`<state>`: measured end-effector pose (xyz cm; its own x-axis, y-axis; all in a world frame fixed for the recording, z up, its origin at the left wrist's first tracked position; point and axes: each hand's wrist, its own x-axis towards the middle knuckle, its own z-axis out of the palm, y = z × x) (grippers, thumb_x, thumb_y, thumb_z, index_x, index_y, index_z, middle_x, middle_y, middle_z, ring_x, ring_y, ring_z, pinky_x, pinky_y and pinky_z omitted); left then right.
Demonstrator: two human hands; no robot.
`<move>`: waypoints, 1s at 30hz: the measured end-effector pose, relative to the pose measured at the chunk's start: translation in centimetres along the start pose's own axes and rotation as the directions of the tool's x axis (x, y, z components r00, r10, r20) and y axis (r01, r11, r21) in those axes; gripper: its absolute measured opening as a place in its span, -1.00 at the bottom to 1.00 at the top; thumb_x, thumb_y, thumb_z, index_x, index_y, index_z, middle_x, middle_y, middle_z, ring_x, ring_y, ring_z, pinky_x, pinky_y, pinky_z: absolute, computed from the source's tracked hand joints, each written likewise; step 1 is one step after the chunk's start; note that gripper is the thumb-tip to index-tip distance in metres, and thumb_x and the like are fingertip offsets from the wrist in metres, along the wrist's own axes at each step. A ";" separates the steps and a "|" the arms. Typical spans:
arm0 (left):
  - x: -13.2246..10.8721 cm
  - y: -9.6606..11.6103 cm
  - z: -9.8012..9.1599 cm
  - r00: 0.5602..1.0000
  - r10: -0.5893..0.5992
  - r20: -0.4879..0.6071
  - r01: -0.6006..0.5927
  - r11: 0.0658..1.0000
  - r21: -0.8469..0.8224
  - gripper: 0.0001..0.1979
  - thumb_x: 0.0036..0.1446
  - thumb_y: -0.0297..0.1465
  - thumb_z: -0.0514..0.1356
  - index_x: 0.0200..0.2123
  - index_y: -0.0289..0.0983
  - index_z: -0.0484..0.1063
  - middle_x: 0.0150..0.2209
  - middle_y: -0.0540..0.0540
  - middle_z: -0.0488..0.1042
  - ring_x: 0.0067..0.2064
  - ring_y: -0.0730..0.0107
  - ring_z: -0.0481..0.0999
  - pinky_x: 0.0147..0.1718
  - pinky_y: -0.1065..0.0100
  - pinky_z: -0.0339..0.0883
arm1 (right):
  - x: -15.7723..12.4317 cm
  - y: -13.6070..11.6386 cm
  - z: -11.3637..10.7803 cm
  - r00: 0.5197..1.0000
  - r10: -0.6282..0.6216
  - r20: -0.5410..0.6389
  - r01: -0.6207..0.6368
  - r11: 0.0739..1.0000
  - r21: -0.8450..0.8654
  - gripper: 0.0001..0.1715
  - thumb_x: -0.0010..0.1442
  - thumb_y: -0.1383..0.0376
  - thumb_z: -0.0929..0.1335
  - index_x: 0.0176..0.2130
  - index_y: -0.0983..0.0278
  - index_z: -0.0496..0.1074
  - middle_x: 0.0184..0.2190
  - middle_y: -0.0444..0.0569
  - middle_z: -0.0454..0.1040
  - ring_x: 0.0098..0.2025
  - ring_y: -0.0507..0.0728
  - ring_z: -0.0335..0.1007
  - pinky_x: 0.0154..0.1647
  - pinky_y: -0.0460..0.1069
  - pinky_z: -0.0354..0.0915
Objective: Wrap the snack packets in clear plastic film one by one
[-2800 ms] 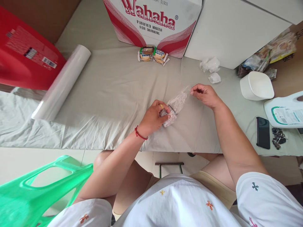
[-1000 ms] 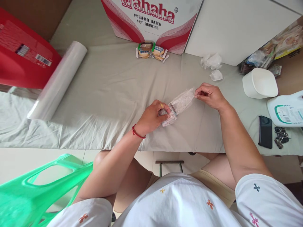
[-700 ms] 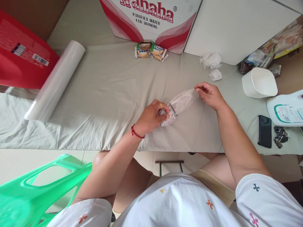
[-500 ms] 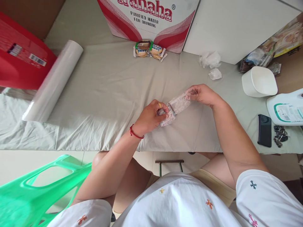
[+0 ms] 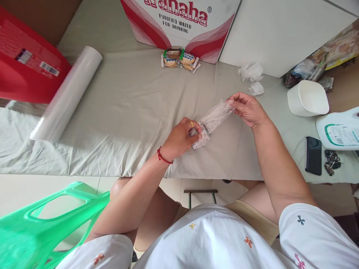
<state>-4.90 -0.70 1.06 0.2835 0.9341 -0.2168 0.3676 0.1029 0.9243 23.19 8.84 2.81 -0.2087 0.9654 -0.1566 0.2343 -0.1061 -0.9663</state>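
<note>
Since half a second ago, the right hand [image 5: 248,109] has moved up and slightly right, pinching the film [image 5: 215,115]. On the desk [image 5: 126,93], the box [image 5: 179,31] stands top centre, the roll [image 5: 67,93] lies at left. The left hand [image 5: 181,138], fingers curled, grips the packet [image 5: 204,140] mid-frame; keys [image 5: 332,162] lie far right.

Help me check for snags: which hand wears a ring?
The left hand, with a gold-coloured ring, holding the clear-wrapped bundle; the right hand, pinching the loose plastic, shows no ring.
</note>
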 end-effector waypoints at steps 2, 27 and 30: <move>0.0 -0.1 0.0 1.000 0.007 0.000 -0.007 1.000 0.000 -0.88 0.11 -0.34 0.26 -0.27 -0.21 0.55 -0.09 -0.09 0.42 -0.25 0.38 0.41 -0.33 0.31 0.32 | -0.1 -0.7 0.1 0.998 -0.026 0.056 0.028 0.999 -0.034 -0.55 0.04 -0.02 0.61 -0.16 0.10 0.56 -0.11 -0.06 0.60 -0.05 0.17 0.48 -0.05 0.08 0.45; 0.0 0.1 -0.2 0.997 0.035 0.067 -0.040 0.997 0.071 -0.63 0.20 -0.28 0.22 0.08 -0.10 0.57 -0.03 -0.13 0.40 -0.25 0.33 0.42 -0.32 0.25 0.41 | 1.4 0.9 -3.2 0.986 0.151 -0.074 -0.165 0.957 -0.237 -0.68 0.00 0.15 0.64 -0.41 0.18 0.50 -0.47 -0.11 0.46 -0.43 0.05 0.30 -0.46 -0.02 0.21; -0.1 0.1 -0.2 0.996 0.030 0.086 -0.037 0.996 0.078 -0.57 0.22 -0.26 0.21 0.15 -0.07 0.57 -0.03 -0.13 0.40 -0.26 0.31 0.42 -0.34 0.24 0.44 | 1.7 0.9 -3.2 0.980 0.092 -0.177 -0.128 0.971 -0.203 -0.64 0.11 0.06 0.59 -0.38 0.18 0.46 -0.46 -0.12 0.42 -0.47 0.02 0.23 -0.49 -0.03 0.16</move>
<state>-5.11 -0.74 1.24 0.3694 0.9041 -0.2147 0.4249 0.0411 0.9043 26.08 11.13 2.32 -0.0144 0.9784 -0.2061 0.4470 -0.1781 -0.8767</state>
